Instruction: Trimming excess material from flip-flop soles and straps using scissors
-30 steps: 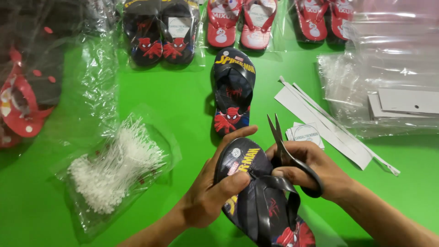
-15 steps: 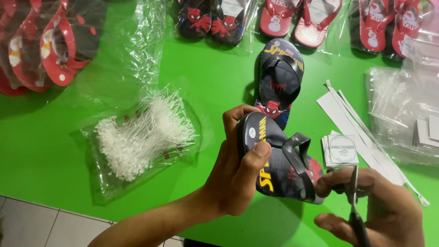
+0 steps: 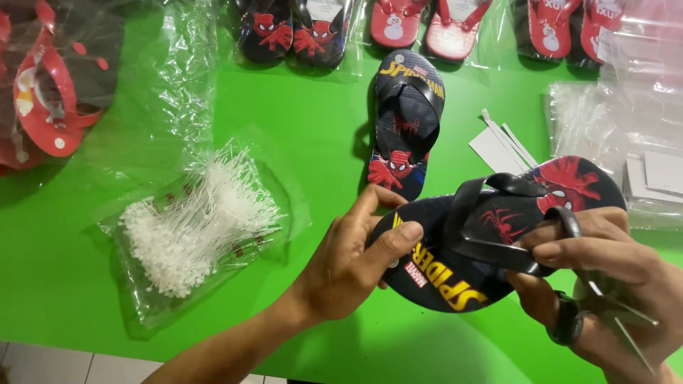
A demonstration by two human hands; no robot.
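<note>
A: Left hand (image 3: 348,267) gripped the heel of one black flip-flop (image 3: 491,235), held above the green table (image 3: 299,142); right hand (image 3: 605,274)?

B: Pinched its strap, scissors (image 3: 608,313) hooked in the fingers. One matching flip-flop (image 3: 407,124) lay beyond, one bag of white plastic ties (image 3: 196,224) to the left

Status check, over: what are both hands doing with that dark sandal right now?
Left hand grips dark sandal at heel. Right hand pinches its strap, scissors hooked on fingers. Matching sandal lies apart on green table.
</note>
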